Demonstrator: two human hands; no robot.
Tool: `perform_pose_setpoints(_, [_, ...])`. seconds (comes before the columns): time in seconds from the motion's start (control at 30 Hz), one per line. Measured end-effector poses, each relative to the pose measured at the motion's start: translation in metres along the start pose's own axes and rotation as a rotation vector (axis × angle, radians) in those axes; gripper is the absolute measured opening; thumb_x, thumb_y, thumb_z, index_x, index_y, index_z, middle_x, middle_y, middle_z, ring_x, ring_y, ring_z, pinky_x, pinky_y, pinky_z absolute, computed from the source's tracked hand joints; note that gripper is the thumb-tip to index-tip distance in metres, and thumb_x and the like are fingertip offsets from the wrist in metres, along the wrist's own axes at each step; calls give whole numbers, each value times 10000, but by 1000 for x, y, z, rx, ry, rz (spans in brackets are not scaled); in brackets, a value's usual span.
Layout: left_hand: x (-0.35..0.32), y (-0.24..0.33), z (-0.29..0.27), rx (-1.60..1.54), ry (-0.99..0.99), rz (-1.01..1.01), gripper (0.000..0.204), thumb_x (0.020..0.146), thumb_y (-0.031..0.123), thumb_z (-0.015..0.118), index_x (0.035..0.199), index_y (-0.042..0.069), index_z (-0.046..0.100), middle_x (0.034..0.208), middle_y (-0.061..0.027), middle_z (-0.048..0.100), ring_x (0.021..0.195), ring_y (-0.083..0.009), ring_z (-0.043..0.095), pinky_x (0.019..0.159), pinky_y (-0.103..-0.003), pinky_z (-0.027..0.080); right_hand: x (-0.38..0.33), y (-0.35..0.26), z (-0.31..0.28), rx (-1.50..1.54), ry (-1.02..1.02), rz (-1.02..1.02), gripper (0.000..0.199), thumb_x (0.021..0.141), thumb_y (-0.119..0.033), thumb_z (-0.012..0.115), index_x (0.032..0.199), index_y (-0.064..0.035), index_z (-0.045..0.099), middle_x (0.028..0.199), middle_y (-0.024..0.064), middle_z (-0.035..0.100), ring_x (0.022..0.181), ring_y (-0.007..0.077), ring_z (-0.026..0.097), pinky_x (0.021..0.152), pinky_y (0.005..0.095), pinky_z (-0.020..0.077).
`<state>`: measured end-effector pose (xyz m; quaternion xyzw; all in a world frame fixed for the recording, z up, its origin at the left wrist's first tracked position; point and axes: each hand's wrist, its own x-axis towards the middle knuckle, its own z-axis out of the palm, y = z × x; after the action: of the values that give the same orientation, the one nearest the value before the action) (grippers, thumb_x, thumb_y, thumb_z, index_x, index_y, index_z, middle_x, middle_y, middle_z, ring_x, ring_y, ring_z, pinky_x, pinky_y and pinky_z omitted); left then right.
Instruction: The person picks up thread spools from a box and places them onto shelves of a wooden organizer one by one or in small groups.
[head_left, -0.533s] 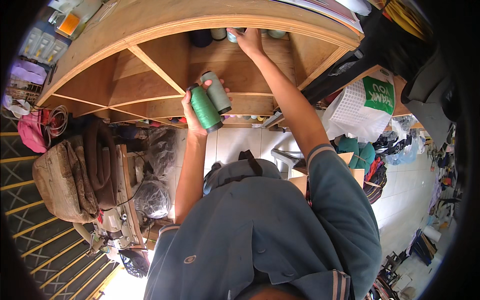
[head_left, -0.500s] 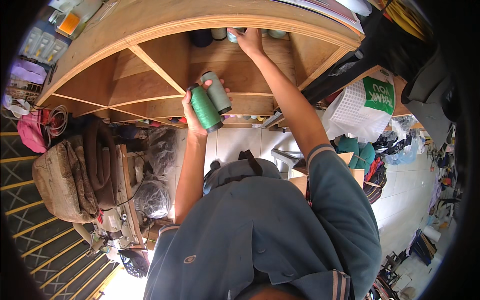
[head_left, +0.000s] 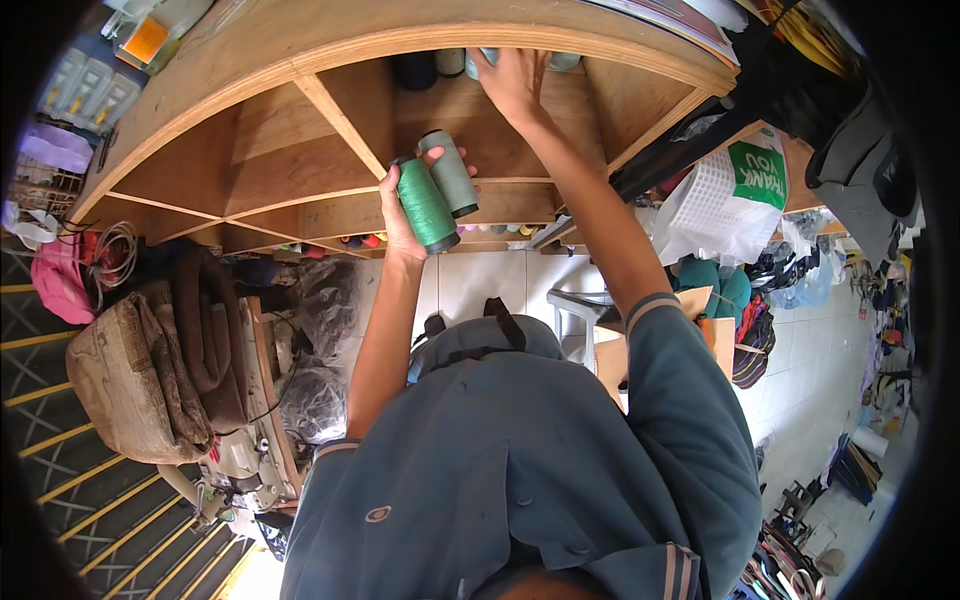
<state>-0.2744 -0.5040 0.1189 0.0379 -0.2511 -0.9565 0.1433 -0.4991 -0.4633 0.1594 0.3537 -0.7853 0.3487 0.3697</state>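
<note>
My left hand (head_left: 400, 214) is closed around two thread spools in front of the wooden shelf. One is a bright green spool (head_left: 427, 205) with dark ends; behind it leans a grey-green spool (head_left: 449, 174). Inside an upper compartment, my right hand (head_left: 517, 88) reaches among standing spools, its thumb and fingers apart and its fingertips partly hidden by the shelf's front edge. The thumb lies against a light blue spool (head_left: 472, 66). Another pale blue spool (head_left: 564, 62) stands to its right. Further left are a pale grey spool (head_left: 450, 63) and a dark spool (head_left: 414, 71).
The wooden shelf (head_left: 330, 112) spans the top, with dividers beside my hands. More coloured spools (head_left: 366, 241) show low beneath it. To the right hang a white and green plastic bag (head_left: 722, 200) and an open cardboard box (head_left: 612, 362). Folded brown cloth (head_left: 140, 375) lies left.
My right hand has shifted slightly right among the spools, and its fingers look more spread. My left hand still holds both spools. The whole view has turned slightly.
</note>
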Motion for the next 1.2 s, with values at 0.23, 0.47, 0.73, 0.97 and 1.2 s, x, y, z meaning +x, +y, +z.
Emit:
perform_pose_setpoints(0.23, [-8, 7, -3, -25, -22, -50, 679, 836, 613, 490, 1220, 55, 535, 1298, -213, 471, 1097, -368, 547, 869, -504, 513, 29, -48, 37, -18, -409, -163, 276, 820, -251, 626, 1051, -99, 620, 1027, 119, 640, 1004, 325, 595, 870, 458, 466])
perform_pose_setpoints(0.47, [-15, 14, -11, -33, -33, -64, 681, 834, 624, 483, 1218, 65, 548, 1300, -210, 471, 1090, -361, 549, 811, -492, 541, 20, -57, 38, -208, -511, -239, 501, 804, -322, 662, 1230, -87, 541, 1298, 146, 510, 1204, 350, 475, 968, 446, 416])
perform_pose_setpoints(0.73, [-15, 16, -19, -7, -20, -92, 664, 824, 620, 503, 1193, 71, 558, 1314, -248, 454, 1091, -389, 542, 899, -526, 488, 2, -52, 7, 401, -353, 166, 623, 726, -306, 772, 1217, -22, 514, 1176, 192, 579, 1120, 368, 538, 950, 433, 429])
perform_pose_setpoints(0.97, [-16, 10, -21, -20, 7, -139, 698, 816, 624, 491, 1214, 55, 559, 1313, -219, 476, 1087, -379, 548, 901, -510, 482, 0, -31, -33, 1366, -54, 909, 497, 781, -183, 731, 1176, -44, 463, 939, 129, 627, 723, 251, 659, 664, 371, 557])
perform_pose_setpoints(1.2, [-17, 2, -19, -21, -25, -164, 706, 814, 612, 490, 1225, 41, 543, 1300, -207, 484, 1087, -385, 551, 904, -528, 478, 36, -36, -22, 326, -722, 70, 394, 666, -244, 714, 952, 10, 620, 878, 219, 635, 855, 352, 613, 740, 451, 472])
